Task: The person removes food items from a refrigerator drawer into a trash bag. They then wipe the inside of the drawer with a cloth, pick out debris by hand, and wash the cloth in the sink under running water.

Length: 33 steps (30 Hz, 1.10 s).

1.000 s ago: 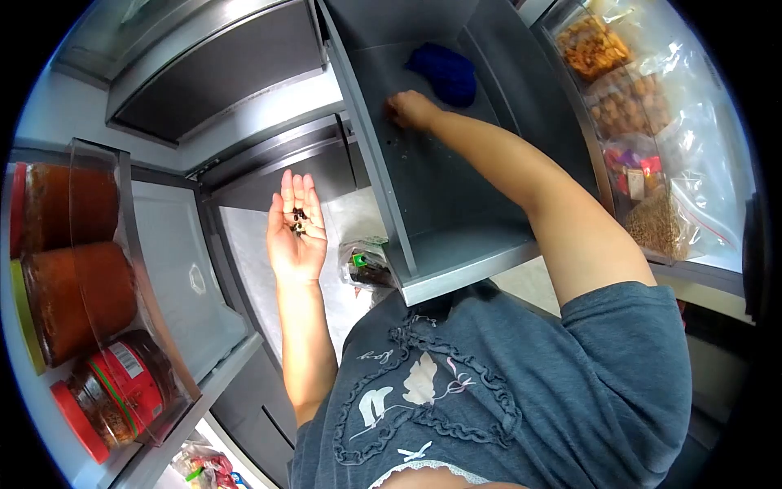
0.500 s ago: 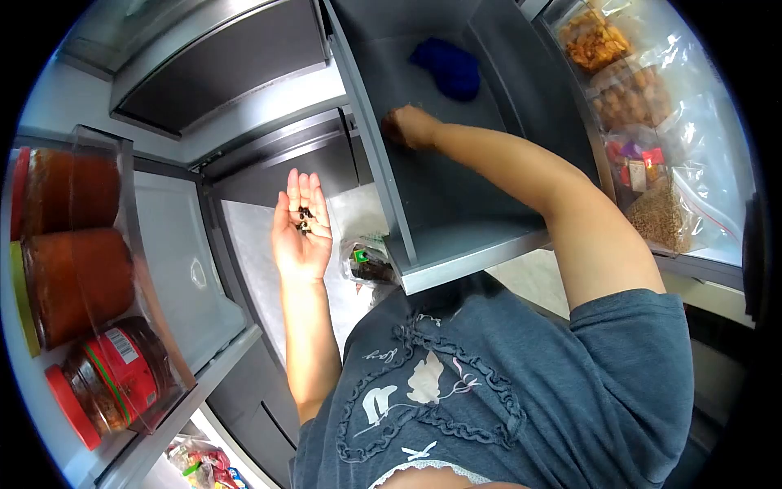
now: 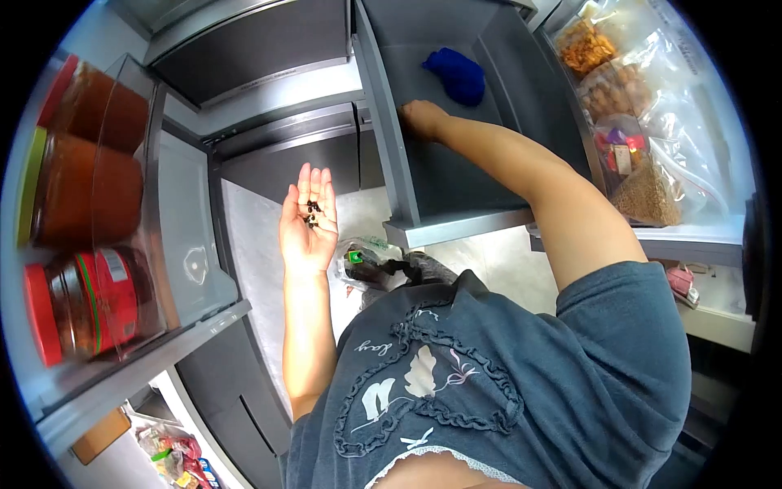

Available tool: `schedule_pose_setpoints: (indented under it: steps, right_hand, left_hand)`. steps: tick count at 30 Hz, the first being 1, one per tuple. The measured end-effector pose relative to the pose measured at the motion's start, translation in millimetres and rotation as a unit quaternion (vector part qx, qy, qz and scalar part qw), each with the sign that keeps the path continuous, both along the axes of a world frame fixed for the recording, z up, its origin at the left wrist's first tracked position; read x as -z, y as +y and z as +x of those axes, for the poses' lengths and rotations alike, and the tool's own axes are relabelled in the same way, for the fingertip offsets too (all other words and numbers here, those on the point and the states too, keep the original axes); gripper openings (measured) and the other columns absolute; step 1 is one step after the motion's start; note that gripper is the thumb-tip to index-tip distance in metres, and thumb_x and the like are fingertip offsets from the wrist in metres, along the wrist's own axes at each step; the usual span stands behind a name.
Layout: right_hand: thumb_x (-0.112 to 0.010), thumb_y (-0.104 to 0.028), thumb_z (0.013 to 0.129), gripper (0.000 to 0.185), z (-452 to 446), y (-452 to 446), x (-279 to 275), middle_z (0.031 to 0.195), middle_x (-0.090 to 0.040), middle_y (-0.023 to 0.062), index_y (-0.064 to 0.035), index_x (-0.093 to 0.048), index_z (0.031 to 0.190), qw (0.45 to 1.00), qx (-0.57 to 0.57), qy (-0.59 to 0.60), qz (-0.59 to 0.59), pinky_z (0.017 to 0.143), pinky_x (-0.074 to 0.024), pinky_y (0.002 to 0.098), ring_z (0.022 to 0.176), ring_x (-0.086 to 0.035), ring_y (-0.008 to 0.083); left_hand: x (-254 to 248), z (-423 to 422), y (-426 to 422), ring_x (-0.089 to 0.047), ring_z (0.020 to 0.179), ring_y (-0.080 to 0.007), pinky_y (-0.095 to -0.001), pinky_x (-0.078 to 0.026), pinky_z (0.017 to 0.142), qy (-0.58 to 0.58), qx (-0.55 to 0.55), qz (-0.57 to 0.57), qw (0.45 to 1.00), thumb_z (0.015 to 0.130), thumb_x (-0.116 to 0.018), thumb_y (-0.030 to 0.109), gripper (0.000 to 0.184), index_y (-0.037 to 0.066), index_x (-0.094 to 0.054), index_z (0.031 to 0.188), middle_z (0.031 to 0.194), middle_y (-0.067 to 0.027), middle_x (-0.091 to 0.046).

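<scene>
My left hand point(image 3: 307, 222) is held palm up beside the drawer, its fingers stretched out. Several small dark pieces point(image 3: 313, 213) lie on its palm and fingers; their kind is too small to tell. Inside a pulled-out grey drawer point(image 3: 464, 175), my right hand point(image 3: 422, 120) reaches down at the left inner wall. Its fingers are curled, and their tips are hidden, so whatever they hold does not show. A crumpled dark blue thing point(image 3: 456, 75), perhaps a cloth or bag, lies on the drawer floor just beyond that hand.
The left fridge door shelf holds large jars point(image 3: 88, 196) and a red-lidded jar point(image 3: 90, 301). Bagged dry foods point(image 3: 631, 122) fill the right door shelf. Below the drawer, a plastic bag with dark contents point(image 3: 371, 265) is on the floor. Another closed drawer point(image 3: 252, 57) is at upper left.
The whole view has shifted and tilted slightly, showing more floor below the drawer. My left hand stays palm up with the dark pieces; my right hand stays at the drawer's left wall.
</scene>
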State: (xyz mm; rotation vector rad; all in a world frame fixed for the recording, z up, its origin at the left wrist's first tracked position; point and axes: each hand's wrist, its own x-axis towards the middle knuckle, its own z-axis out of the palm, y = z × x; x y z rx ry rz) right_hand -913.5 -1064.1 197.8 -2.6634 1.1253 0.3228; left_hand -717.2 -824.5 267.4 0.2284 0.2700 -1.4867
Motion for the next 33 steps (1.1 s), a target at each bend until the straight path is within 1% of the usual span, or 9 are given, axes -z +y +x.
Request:
schedule_pose_setpoints:
  steps: [8,9,12,13,14,16,18,24,33]
  right_hand:
    - [-0.056,-0.011,0.073,0.013,-1.3,-22.6,-81.2,0.086,-0.062,0.0168,-0.0052,-0.065,0.08,0.998,0.018,-0.014,-0.066,0.073,-0.0485,0.0403,0.083,-0.061,0.031]
    - [-0.062,-0.012,0.064,0.01,-1.0,-38.1,-84.5,0.073,-0.063,0.0126,-0.0093,-0.064,0.073,0.967,0.051,-0.101,-0.229,0.062,-0.0487,0.0351,0.067,-0.061,0.0274]
    - [-0.061,-0.018,0.071,0.012,-6.6,3.5,-178.1,0.065,-0.058,0.0006,-0.0061,-0.06,0.072,0.916,0.188,-0.327,-0.138,0.058,-0.0445,0.0269,0.061,-0.054,0.0097]
    - [-0.06,-0.004,0.064,0.01,7.4,57.2,-216.5,0.066,-0.061,0.0155,-0.0002,-0.063,0.073,0.84,0.242,-0.486,-0.001,0.055,-0.0476,0.0289,0.059,-0.06,0.0207]
    - [-0.061,-0.007,0.064,0.014,2.7,72.1,-229.9,0.072,-0.061,0.0142,-0.0047,-0.062,0.078,0.843,0.187,-0.502,0.046,0.057,-0.0477,0.0325,0.062,-0.06,0.0251]
    - [-0.057,-0.01,0.073,0.007,5.3,128.9,-252.3,0.071,-0.056,0.0003,-0.0038,-0.057,0.072,0.869,0.019,-0.493,0.04,0.058,-0.0421,0.0221,0.066,-0.052,0.0085]
    - [-0.054,-0.002,0.073,0.002,13.6,205.7,-249.6,0.077,-0.056,0.0019,-0.0015,-0.056,0.074,0.866,-0.008,-0.474,0.16,0.059,-0.0404,0.018,0.07,-0.051,0.008]
    - [-0.055,0.005,0.069,0.007,43.5,290.3,-99.2,0.073,-0.058,0.0049,0.0017,-0.056,0.075,0.799,-0.036,-0.237,0.552,0.059,-0.0432,0.0198,0.067,-0.054,0.0088]
    - [-0.065,-0.008,0.064,0.015,28.3,292.1,254.6,0.068,-0.061,0.0059,-0.0005,-0.062,0.077,0.871,0.114,-0.036,0.477,0.054,-0.0462,0.0231,0.06,-0.057,0.0109]
  left_hand:
    - [11.3,-8.0,38.4,-0.046,0.112,-0.0258,-0.0337,-0.041,0.095,-0.006,-0.006,0.027,1.0,0.092,-0.037,0.019,0.034,-0.003,-0.046,0.116,0.111,-0.0149,-0.053]
    - [15.3,-10.8,42.2,-0.046,0.112,-0.0258,-0.0336,-0.041,0.095,-0.008,-0.002,0.035,0.999,0.092,-0.037,0.019,0.034,-0.003,-0.045,0.116,0.111,-0.0148,-0.053]
    - [18.5,-20.7,55.4,-0.046,0.112,-0.0262,-0.0336,-0.041,0.095,-0.017,0.017,0.062,0.998,0.092,-0.037,0.02,0.035,-0.003,-0.044,0.117,0.115,-0.0145,-0.05]
    - [24.1,-24.0,61.8,-0.047,0.112,-0.026,-0.0336,-0.041,0.095,-0.009,0.024,0.06,0.998,0.092,-0.037,0.02,0.035,-0.003,-0.045,0.117,0.115,-0.0144,-0.05]
    - [29.9,-25.5,66.9,-0.047,0.111,-0.0258,-0.0335,-0.04,0.095,-0.002,0.031,0.051,0.998,0.092,-0.037,0.02,0.035,-0.003,-0.045,0.117,0.114,-0.0143,-0.05]
    - [35.7,-29.4,80.0,-0.048,0.11,-0.0261,-0.034,-0.042,0.094,0.011,0.021,0.054,0.998,0.092,-0.037,0.018,0.033,-0.002,-0.046,0.116,0.112,-0.0137,-0.052]
    - [46.6,-30.6,98.6,-0.049,0.109,-0.0258,-0.0337,-0.042,0.094,0.013,-0.01,0.071,0.997,0.092,-0.037,0.019,0.033,-0.002,-0.047,0.115,0.11,-0.0133,-0.053]
    - [128.4,-57.0,173.7,-0.051,0.105,-0.0234,-0.0315,-0.043,0.091,-0.001,-0.192,0.15,0.97,0.093,-0.034,0.023,0.035,-0.002,-0.049,0.113,0.106,-0.0116,-0.055]
    - [399.0,-149.1,197.7,-0.058,0.068,-0.0137,-0.0234,-0.049,0.062,0.08,-0.293,0.35,0.886,0.094,-0.029,0.026,0.036,0.003,-0.056,0.1,0.079,-0.0045,-0.059]
